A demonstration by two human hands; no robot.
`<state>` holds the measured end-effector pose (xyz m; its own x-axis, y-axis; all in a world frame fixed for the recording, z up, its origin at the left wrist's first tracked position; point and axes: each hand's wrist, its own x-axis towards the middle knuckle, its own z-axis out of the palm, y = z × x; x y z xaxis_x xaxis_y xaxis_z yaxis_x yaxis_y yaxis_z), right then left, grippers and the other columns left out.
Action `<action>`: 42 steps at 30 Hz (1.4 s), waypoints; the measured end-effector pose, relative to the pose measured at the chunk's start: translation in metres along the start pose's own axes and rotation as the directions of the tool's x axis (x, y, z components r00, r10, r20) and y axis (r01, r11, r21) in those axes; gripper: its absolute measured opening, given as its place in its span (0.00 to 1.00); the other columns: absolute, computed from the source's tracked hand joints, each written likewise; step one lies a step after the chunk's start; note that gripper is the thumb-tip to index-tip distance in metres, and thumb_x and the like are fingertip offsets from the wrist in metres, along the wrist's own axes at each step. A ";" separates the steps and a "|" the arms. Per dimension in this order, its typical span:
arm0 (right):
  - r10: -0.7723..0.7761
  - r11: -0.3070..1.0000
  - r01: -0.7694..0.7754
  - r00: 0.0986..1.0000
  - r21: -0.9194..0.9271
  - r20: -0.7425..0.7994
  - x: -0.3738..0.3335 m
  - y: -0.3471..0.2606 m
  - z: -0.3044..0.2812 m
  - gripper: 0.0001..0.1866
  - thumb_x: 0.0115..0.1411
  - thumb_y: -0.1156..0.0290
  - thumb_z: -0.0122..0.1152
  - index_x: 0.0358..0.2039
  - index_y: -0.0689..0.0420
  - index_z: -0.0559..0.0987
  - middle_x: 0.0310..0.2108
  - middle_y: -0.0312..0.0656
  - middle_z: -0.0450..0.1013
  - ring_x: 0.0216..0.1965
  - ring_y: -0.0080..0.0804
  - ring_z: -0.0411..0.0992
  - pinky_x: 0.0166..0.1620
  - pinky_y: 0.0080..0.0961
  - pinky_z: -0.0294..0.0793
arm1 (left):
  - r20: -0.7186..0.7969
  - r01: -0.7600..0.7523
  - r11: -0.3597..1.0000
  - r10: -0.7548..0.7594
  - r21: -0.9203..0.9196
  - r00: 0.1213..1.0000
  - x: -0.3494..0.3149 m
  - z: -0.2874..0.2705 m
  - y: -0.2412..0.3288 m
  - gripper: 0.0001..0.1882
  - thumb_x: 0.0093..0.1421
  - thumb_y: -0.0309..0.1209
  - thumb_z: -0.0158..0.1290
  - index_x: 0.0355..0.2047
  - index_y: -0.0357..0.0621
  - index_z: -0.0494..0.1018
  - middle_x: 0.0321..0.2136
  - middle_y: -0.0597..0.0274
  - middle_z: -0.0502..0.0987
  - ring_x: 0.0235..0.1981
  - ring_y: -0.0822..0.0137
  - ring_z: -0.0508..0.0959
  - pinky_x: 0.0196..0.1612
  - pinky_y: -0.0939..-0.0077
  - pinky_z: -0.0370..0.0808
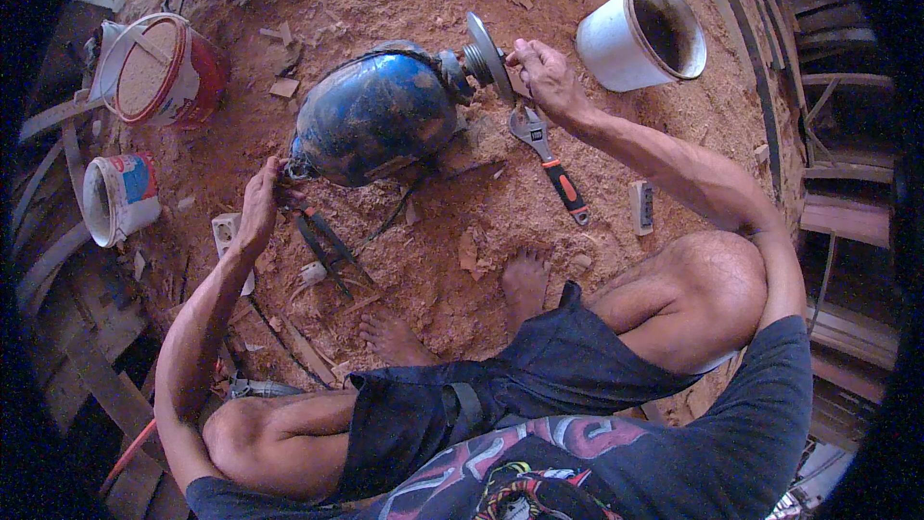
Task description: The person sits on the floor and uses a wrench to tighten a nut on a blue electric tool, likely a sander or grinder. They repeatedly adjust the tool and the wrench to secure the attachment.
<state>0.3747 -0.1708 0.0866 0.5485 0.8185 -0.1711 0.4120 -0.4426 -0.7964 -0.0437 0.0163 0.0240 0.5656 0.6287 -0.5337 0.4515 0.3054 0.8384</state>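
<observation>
A blue, dirt-smeared electric motor (377,117) lies on its side in the sawdust. At its right end sits a grey metal disc (489,58) on a threaded-looking hub. My right hand (549,77) is closed on the disc's right edge, fingertips pinching it. My left hand (262,200) is closed at the motor's narrow left end, where the fingers partly hide what they grip. Just below that hand lies a pair of pliers (327,243) with dark handles. An adjustable wrench (551,166) with an orange and black grip rests below my right hand.
Sawdust and wood scraps cover the ground. A red-and-white bucket (197,77) and a smaller white tub (135,198) stand at left; a white bucket (606,41) leans at far right. A white power strip (227,231) with a cord, and a small block (642,208), lie nearer.
</observation>
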 end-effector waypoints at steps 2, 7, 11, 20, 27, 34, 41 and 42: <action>0.030 0.997 -0.033 0.999 0.077 0.039 0.000 -0.004 0.002 0.24 0.65 0.49 0.45 0.36 0.61 0.75 0.27 0.42 0.73 0.28 0.30 0.71 0.34 0.28 0.70 | -0.024 -0.084 0.996 0.084 0.010 0.996 -0.004 0.001 0.002 0.26 0.66 0.48 0.41 0.50 0.36 0.68 0.36 0.59 0.76 0.31 0.69 0.78 0.35 0.77 0.75; 0.011 0.962 -0.042 0.993 0.270 0.115 0.000 -0.015 0.002 0.20 0.64 0.53 0.50 0.40 0.59 0.73 0.28 0.36 0.73 0.29 0.20 0.70 0.33 0.21 0.69 | -0.062 -0.196 0.980 0.198 0.031 0.978 -0.009 0.008 0.012 0.18 0.64 0.38 0.49 0.47 0.37 0.71 0.36 0.64 0.76 0.34 0.73 0.76 0.40 0.76 0.74; -0.011 0.955 -0.020 0.995 0.296 0.103 0.000 -0.015 0.003 0.19 0.65 0.54 0.50 0.40 0.60 0.73 0.28 0.36 0.73 0.29 0.21 0.71 0.34 0.21 0.71 | 0.006 -0.278 0.946 0.280 0.165 0.960 -0.013 0.010 0.013 0.17 0.64 0.38 0.50 0.46 0.37 0.70 0.32 0.63 0.76 0.30 0.73 0.76 0.34 0.78 0.74; -0.001 0.951 -0.036 0.993 0.306 0.120 0.000 -0.014 0.002 0.19 0.64 0.55 0.51 0.41 0.60 0.73 0.32 0.38 0.73 0.33 0.22 0.71 0.36 0.21 0.72 | -0.012 0.296 0.951 -0.298 -0.091 0.954 0.006 0.006 0.009 0.26 0.66 0.53 0.38 0.36 0.41 0.71 0.24 0.61 0.76 0.23 0.70 0.77 0.26 0.80 0.72; -0.056 0.949 0.011 0.989 0.315 0.134 -0.004 -0.032 0.001 0.18 0.63 0.58 0.55 0.42 0.61 0.73 0.34 0.39 0.73 0.35 0.24 0.71 0.37 0.22 0.72 | -0.034 -0.090 0.996 0.091 0.025 0.995 -0.007 0.010 0.007 0.20 0.65 0.44 0.46 0.46 0.39 0.69 0.35 0.62 0.75 0.30 0.73 0.75 0.34 0.78 0.73; -0.150 0.946 0.107 0.981 0.305 0.121 -0.001 -0.024 0.007 0.17 0.62 0.59 0.56 0.41 0.61 0.74 0.35 0.40 0.73 0.36 0.25 0.72 0.38 0.23 0.73 | -0.050 -0.313 0.921 0.333 0.230 0.942 -0.014 0.013 0.016 0.17 0.62 0.35 0.52 0.47 0.37 0.68 0.34 0.61 0.76 0.32 0.72 0.78 0.36 0.78 0.76; -0.091 0.964 0.048 0.983 0.262 0.156 -0.002 -0.024 0.006 0.18 0.62 0.58 0.56 0.41 0.61 0.75 0.34 0.40 0.74 0.35 0.25 0.72 0.38 0.23 0.73 | -0.080 -0.229 0.950 0.250 0.212 0.965 -0.016 0.018 0.014 0.17 0.63 0.35 0.52 0.45 0.35 0.71 0.31 0.63 0.77 0.29 0.75 0.76 0.34 0.80 0.74; -0.101 0.964 0.059 0.984 0.258 0.150 -0.001 -0.024 0.007 0.18 0.62 0.58 0.56 0.41 0.61 0.75 0.34 0.40 0.74 0.35 0.24 0.72 0.38 0.23 0.73 | -0.085 -0.222 0.954 0.242 0.201 0.966 -0.016 0.017 0.013 0.17 0.63 0.36 0.51 0.45 0.35 0.71 0.30 0.64 0.77 0.28 0.76 0.75 0.33 0.80 0.73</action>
<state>0.3594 -0.1588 0.1015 0.3888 0.9045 -0.1753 0.2417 -0.2838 -0.9279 -0.0356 -0.0019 0.0413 0.5974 0.7424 -0.3031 0.4440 0.0085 0.8960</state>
